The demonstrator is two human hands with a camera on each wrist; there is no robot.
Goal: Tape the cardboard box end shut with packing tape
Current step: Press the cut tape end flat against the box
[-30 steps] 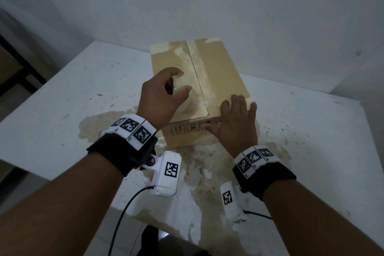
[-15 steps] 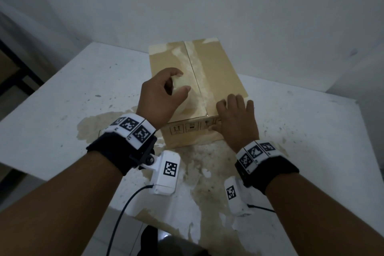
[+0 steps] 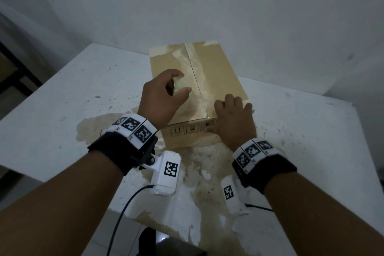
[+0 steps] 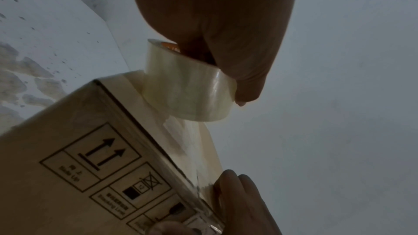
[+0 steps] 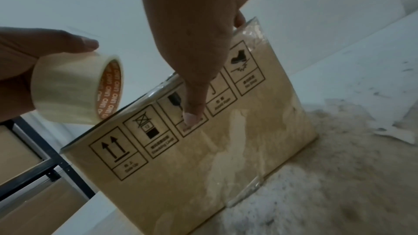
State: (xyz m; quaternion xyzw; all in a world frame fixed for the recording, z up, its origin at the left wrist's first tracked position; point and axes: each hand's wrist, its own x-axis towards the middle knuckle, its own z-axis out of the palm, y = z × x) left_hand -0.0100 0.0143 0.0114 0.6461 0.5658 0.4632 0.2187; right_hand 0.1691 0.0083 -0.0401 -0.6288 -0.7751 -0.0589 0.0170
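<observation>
**Tape roll over the box top**

My left hand curls round the roll of packing tape, holding it just above the cardboard box on the stained white surface. My right hand lies spread over the near top edge, thumb pressing the front face.

Black wristbands, white marker-tagged cameras, black cable

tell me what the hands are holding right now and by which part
The left hand grips the tape roll around its outer rim, thumb and fingers on opposite sides. The right hand holds nothing; it presses on the cardboard box at its near top edge.
</observation>
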